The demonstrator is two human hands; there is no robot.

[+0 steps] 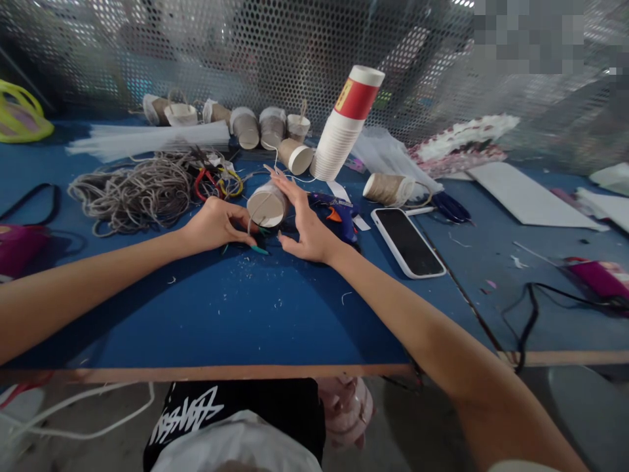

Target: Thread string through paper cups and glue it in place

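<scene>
A paper cup wrapped in twine (pixel 266 204) lies on its side on the blue table (pixel 230 308), its base facing me. My left hand (pixel 216 225) rests beside it on the left, fingers curled against the cup's lower edge and the tabletop. My right hand (pixel 304 219) lies against the cup's right side with fingers stretched out flat, holding nothing. A thin white thread runs from the cup up toward the stacked cups.
A tilted stack of white paper cups (pixel 344 128) stands behind. Several wrapped cups (pixel 255 128) line the mesh wall. A twine tangle (pixel 132 190) and scissors (pixel 216 182) lie left; a blue glue gun (pixel 339 213), phone (pixel 407 241) and another wrapped cup (pixel 388 188) lie right.
</scene>
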